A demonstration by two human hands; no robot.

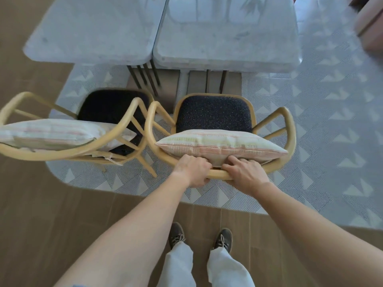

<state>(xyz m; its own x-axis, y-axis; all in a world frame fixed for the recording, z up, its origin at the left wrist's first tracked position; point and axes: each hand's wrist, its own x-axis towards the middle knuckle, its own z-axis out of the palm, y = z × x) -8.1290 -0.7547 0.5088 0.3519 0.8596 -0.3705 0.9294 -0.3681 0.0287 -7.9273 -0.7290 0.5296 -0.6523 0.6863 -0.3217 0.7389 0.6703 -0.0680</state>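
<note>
A bamboo-coloured armchair [290, 129] with a dark speckled seat [213, 113] stands in front of me, facing a pale marble table [228, 48]. A striped cushion [219, 145] leans against its curved backrest. My left hand [192, 169] grips the top rail of the backrest, fingers curled over it. My right hand [245, 172] holds the same rail just to the right, fingers over the rail and touching the cushion's lower edge.
A second matching chair [68, 151] with its own striped cushion [51, 133] stands close on the left, almost touching the first. A second marble table [93, 32] adjoins the first. A patterned grey rug [321, 125] lies under them on a wooden floor; my shoes [176, 235] are below.
</note>
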